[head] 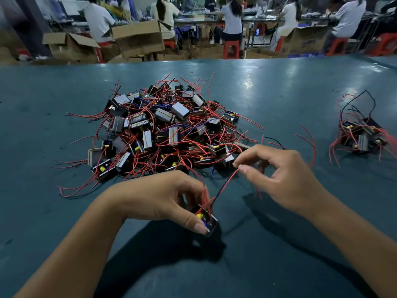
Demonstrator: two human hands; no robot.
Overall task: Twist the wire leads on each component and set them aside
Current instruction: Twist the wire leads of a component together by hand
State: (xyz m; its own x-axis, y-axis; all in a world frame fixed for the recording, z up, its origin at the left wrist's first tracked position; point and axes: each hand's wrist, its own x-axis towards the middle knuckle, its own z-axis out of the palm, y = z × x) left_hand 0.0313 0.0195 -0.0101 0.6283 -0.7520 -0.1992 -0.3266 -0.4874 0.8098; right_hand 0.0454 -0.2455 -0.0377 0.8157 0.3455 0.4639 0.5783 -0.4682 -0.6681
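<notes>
Small black wired component (206, 220) partly hidden behind left hand (163, 196) fingers (198, 226); teal desk (279, 87) cut off at frame edges; distant seated workers (232, 20) blurred, heads cropped by top edge.

One component (206, 220) is up off the surface at six o'clock, a small black block with a yellow part on top, tilted. Its red and black wire leads (225, 186) run up toward one o'clock, drawn taut. At twelve o'clock sits the big pile (163, 130) of grey-and-black blocks, red leads sprawling everywhere. Out at three o'clock, well apart, lies a smaller heap (361, 136).
</notes>
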